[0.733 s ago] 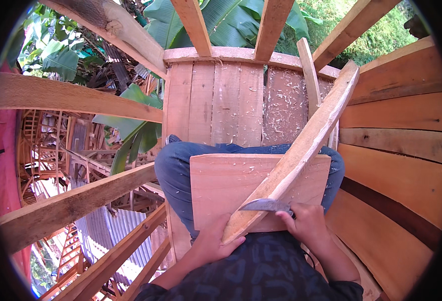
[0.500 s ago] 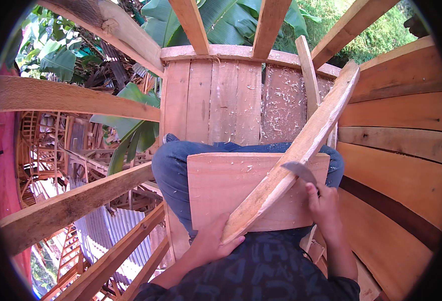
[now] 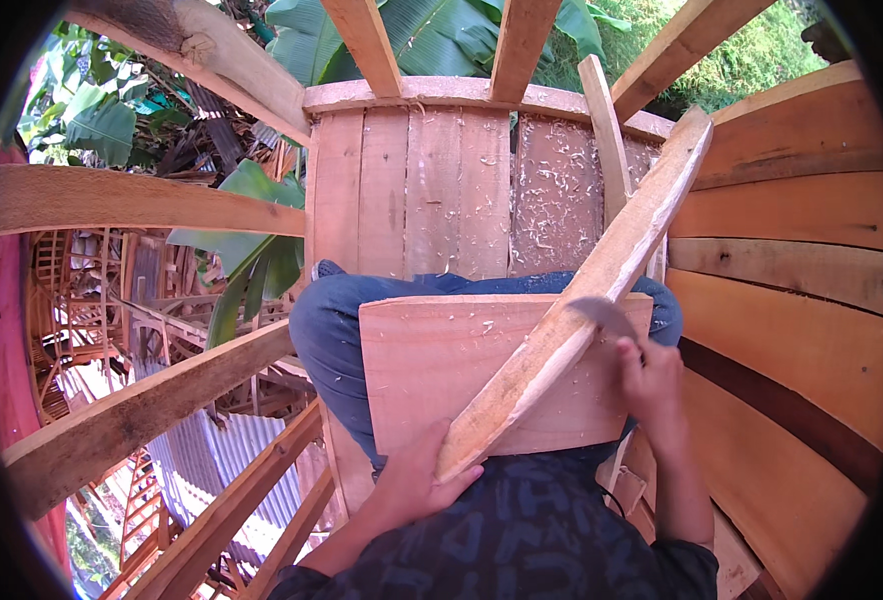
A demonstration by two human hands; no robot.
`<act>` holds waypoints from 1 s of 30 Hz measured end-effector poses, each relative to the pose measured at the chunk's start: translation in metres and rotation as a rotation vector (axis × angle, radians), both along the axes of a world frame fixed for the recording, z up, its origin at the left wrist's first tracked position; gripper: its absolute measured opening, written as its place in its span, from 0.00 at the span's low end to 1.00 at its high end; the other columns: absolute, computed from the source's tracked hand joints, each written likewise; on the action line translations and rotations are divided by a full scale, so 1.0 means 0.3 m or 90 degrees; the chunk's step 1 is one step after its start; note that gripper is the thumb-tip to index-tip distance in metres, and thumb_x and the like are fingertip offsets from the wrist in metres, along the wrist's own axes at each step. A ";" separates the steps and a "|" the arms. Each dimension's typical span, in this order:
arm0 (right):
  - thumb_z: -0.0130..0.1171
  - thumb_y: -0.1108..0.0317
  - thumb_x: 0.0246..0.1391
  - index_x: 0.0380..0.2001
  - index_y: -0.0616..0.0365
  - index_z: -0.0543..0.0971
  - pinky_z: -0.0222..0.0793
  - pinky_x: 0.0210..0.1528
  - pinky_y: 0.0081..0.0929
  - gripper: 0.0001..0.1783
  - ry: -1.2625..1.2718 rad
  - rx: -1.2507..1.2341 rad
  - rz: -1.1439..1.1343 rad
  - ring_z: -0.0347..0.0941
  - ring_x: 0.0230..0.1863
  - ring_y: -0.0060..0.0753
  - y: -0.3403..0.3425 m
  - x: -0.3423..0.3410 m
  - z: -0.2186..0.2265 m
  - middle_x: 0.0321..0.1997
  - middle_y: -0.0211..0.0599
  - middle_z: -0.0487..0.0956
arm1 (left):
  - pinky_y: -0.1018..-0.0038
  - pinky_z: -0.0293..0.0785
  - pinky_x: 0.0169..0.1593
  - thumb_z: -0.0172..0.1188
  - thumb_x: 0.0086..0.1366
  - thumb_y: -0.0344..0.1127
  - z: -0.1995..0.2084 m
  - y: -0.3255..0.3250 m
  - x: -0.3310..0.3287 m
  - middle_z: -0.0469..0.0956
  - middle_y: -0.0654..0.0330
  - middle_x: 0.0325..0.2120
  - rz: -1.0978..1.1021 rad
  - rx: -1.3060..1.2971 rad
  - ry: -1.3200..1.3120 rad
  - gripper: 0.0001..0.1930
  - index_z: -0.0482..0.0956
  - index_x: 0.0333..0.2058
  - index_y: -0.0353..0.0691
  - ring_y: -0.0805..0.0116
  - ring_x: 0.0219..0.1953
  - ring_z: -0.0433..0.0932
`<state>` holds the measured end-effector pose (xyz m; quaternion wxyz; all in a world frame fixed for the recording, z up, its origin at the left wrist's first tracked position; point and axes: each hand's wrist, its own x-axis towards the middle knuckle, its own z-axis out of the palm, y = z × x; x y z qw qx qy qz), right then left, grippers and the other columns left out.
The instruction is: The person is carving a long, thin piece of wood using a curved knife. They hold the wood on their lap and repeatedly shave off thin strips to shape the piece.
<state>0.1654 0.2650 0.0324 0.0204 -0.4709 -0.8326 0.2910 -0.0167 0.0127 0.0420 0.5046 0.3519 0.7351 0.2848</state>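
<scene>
A long rough strip of wood (image 3: 561,320) slants across my lap, its lower end near my belly and its far end up at the right. My left hand (image 3: 429,470) is closed round that lower end. In my right hand (image 3: 651,380) is a knife with a curved blade (image 3: 604,315); its handle is mostly hidden by my fingers. The blade lies against the strip's right side, about midway along. Under the strip a flat wooden board (image 3: 441,370) rests on my crossed legs, with a few shavings on it.
Curled shavings lie on the plank floor (image 3: 441,200) ahead of my knees. A thin slat (image 3: 606,140) leans at the far right. An orange plank wall (image 3: 781,300) rises on my right, and spaced wooden rails (image 3: 161,400) stand on my left, with corrugated sheets below.
The view has shifted slightly. The knife blade sits a little higher along the strip, and my right hand has moved up with it. My left hand keeps its hold.
</scene>
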 end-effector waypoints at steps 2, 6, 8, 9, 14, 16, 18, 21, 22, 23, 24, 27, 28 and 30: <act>0.57 0.48 0.56 0.22 0.60 0.78 0.69 0.25 0.43 0.24 -0.014 -0.012 -0.129 0.75 0.22 0.55 0.050 0.005 0.010 0.17 0.49 0.75 | 0.60 0.72 0.44 0.65 0.57 0.47 -0.003 0.002 0.001 0.75 0.40 0.39 0.018 0.007 0.006 0.31 0.67 0.51 0.29 0.42 0.42 0.76; 0.55 0.48 0.57 0.23 0.64 0.78 0.68 0.25 0.45 0.26 -0.031 -0.036 0.177 0.75 0.22 0.56 -0.112 -0.019 0.042 0.16 0.54 0.73 | 0.60 0.73 0.44 0.65 0.57 0.48 0.005 0.018 -0.008 0.75 0.41 0.39 -0.007 -0.010 -0.002 0.32 0.67 0.51 0.29 0.42 0.42 0.77; 0.55 0.48 0.57 0.23 0.64 0.78 0.68 0.25 0.45 0.26 -0.024 -0.015 0.065 0.75 0.22 0.56 -0.056 -0.019 0.025 0.16 0.55 0.73 | 0.60 0.73 0.44 0.65 0.57 0.48 0.006 0.017 -0.003 0.75 0.41 0.38 -0.001 -0.003 0.014 0.32 0.67 0.51 0.29 0.42 0.42 0.77; 0.54 0.48 0.57 0.23 0.64 0.78 0.68 0.25 0.45 0.26 -0.022 -0.009 0.019 0.75 0.22 0.56 -0.008 -0.023 0.012 0.16 0.55 0.73 | 0.60 0.73 0.44 0.65 0.57 0.48 0.008 0.009 0.007 0.75 0.41 0.38 0.010 -0.014 0.010 0.32 0.67 0.51 0.30 0.42 0.42 0.77; 0.55 0.49 0.58 0.23 0.64 0.78 0.68 0.26 0.44 0.26 0.002 -0.008 0.032 0.75 0.22 0.57 -0.040 -0.010 0.017 0.16 0.53 0.73 | 0.60 0.73 0.43 0.65 0.57 0.48 0.003 0.023 -0.012 0.76 0.41 0.38 -0.009 -0.003 0.001 0.31 0.68 0.50 0.30 0.42 0.41 0.77; 0.56 0.48 0.57 0.22 0.63 0.78 0.68 0.25 0.45 0.26 -0.052 -0.012 0.175 0.74 0.22 0.57 -0.080 -0.007 0.054 0.15 0.52 0.72 | 0.60 0.73 0.43 0.65 0.57 0.48 -0.001 0.020 -0.009 0.76 0.41 0.38 -0.011 0.006 0.014 0.31 0.68 0.50 0.30 0.42 0.40 0.78; 0.56 0.48 0.57 0.22 0.62 0.78 0.68 0.25 0.45 0.26 -0.072 -0.026 0.101 0.74 0.22 0.57 -0.043 0.003 0.048 0.16 0.52 0.73 | 0.60 0.73 0.43 0.65 0.56 0.48 -0.003 0.015 -0.004 0.76 0.42 0.38 -0.005 0.005 0.020 0.31 0.68 0.49 0.30 0.42 0.40 0.78; 0.56 0.48 0.57 0.20 0.61 0.77 0.68 0.24 0.44 0.26 -0.015 -0.056 -0.102 0.74 0.21 0.55 0.063 0.027 -0.003 0.16 0.51 0.74 | 0.62 0.73 0.43 0.66 0.55 0.46 -0.003 0.015 -0.001 0.76 0.43 0.38 0.009 -0.006 0.010 0.31 0.69 0.50 0.31 0.45 0.40 0.78; 0.56 0.47 0.57 0.20 0.61 0.77 0.68 0.24 0.43 0.26 -0.013 -0.055 -0.095 0.74 0.21 0.55 0.041 0.028 -0.008 0.16 0.50 0.74 | 0.63 0.73 0.44 0.68 0.53 0.44 -0.004 0.020 -0.006 0.77 0.43 0.38 0.003 -0.010 0.004 0.31 0.68 0.50 0.31 0.47 0.40 0.79; 0.55 0.47 0.57 0.20 0.61 0.77 0.68 0.23 0.43 0.26 -0.010 -0.054 -0.088 0.74 0.21 0.54 0.012 0.029 -0.006 0.16 0.50 0.74 | 0.64 0.73 0.44 0.69 0.52 0.42 -0.005 0.026 -0.008 0.77 0.44 0.38 -0.002 -0.014 -0.002 0.32 0.68 0.51 0.31 0.49 0.40 0.80; 0.55 0.47 0.57 0.20 0.61 0.77 0.68 0.23 0.42 0.26 -0.022 0.035 0.057 0.74 0.21 0.54 -0.043 0.031 -0.003 0.16 0.49 0.74 | 0.64 0.73 0.44 0.69 0.52 0.42 -0.008 0.023 -0.006 0.77 0.44 0.38 -0.009 -0.008 0.020 0.32 0.68 0.51 0.31 0.49 0.40 0.80; 0.55 0.47 0.57 0.21 0.61 0.77 0.68 0.23 0.43 0.26 -0.046 -0.030 0.242 0.74 0.21 0.54 -0.084 0.002 0.038 0.17 0.49 0.75 | 0.63 0.74 0.43 0.68 0.52 0.44 -0.007 0.024 -0.012 0.77 0.44 0.37 -0.031 -0.010 0.039 0.32 0.68 0.50 0.31 0.47 0.40 0.79; 0.56 0.46 0.56 0.22 0.61 0.77 0.68 0.23 0.43 0.26 -0.023 0.027 0.167 0.75 0.21 0.53 -0.035 0.009 0.011 0.17 0.48 0.75 | 0.62 0.74 0.43 0.67 0.53 0.46 0.007 0.029 -0.005 0.77 0.43 0.38 -0.014 -0.029 0.027 0.32 0.69 0.50 0.31 0.45 0.40 0.79; 0.55 0.45 0.56 0.22 0.60 0.77 0.68 0.24 0.43 0.26 -0.055 -0.017 -0.018 0.75 0.22 0.52 0.080 -0.001 0.018 0.17 0.47 0.76 | 0.60 0.74 0.42 0.66 0.54 0.48 0.018 0.032 0.002 0.77 0.42 0.38 -0.001 -0.051 0.025 0.32 0.69 0.49 0.31 0.43 0.39 0.78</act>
